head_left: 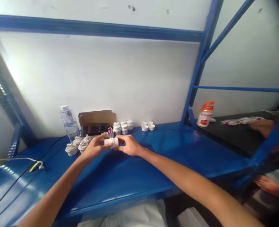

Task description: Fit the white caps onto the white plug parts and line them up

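From my seat at the far end of the feed, I read the risks first, left to right; a cable (16,159) with a yellow-tagged plug lies across the blue bench (177,148) at the left, and I judge a sweeping forearm could snag it; just right of it a clear water bottle (68,123) stands upright with its cap on, near enough to my left elbow line that a bump could tip it into the loose white parts (78,145) clustered at its foot; my left hand (95,146) is closed on one end of a small white cylinder (111,142), held just above the bench in front of the box, and my right hand (128,145) is clamped on the other end; if the two halves are misaligned, I think forcing them could make the piece slip and scatter the parts nearby.

Containers next; the bottle looks to hold clear liquid, though how much I cannot tell; the open cardboard box (97,121) behind my hands shows a dark printed pack inside, its contents otherwise hidden; stacked white parts (123,126) sit right of it; on the neighbouring black table an orange-capped bottle (205,114) stands upright, contents not visible; another person's arm (262,124) rests beyond.
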A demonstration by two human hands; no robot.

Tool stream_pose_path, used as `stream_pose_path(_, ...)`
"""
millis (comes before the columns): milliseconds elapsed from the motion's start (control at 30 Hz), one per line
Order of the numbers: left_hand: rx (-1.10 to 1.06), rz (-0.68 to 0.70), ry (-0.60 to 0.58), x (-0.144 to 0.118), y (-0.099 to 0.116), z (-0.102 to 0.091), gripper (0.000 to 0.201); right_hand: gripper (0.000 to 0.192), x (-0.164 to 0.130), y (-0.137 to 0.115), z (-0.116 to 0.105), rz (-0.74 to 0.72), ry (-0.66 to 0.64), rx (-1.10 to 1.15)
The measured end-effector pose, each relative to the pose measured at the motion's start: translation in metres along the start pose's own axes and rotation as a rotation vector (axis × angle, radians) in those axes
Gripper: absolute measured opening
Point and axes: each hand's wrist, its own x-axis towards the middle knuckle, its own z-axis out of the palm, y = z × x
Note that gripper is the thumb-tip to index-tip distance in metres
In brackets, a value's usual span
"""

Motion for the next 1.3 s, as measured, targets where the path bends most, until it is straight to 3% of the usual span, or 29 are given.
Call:
stream_pose_path(333, -0.123, -0.009, -0.102, -0.005, 0.006, -0.003, 0.058, 0.023, -0.001, 0.003, -0.003, -0.04, -0.025, 0.008)
stream_pose_path(533, -0.114, -0.015, 0.029, -0.002, 0.0, 0.006, 0.062, 0.023, -0.002, 0.002, -0.001, -0.024, 0.016, -0.04)
stream_pose_path(833, -0.093, 0.04, 0.01, -0.004, 0.008, 0.012, 0.058, 0.04, -0.006, -0.002, -0.002, 0.113, 0.013, -0.034)
stream_pose_path(1033, -0.022, 0.113, 0.009, -0.002, 0.001, 0.014, 0.057, 0.045, -0.005, 0.0, -0.004, 0.148, 0.015, -0.032)
stream_pose_path(1300, -0.035, 0.212, -0.068, -0.004, -0.002, 0.019, 0.057, 0.071, 0.001, 0.012, 0.002, 0.421, -0.133, 0.444)
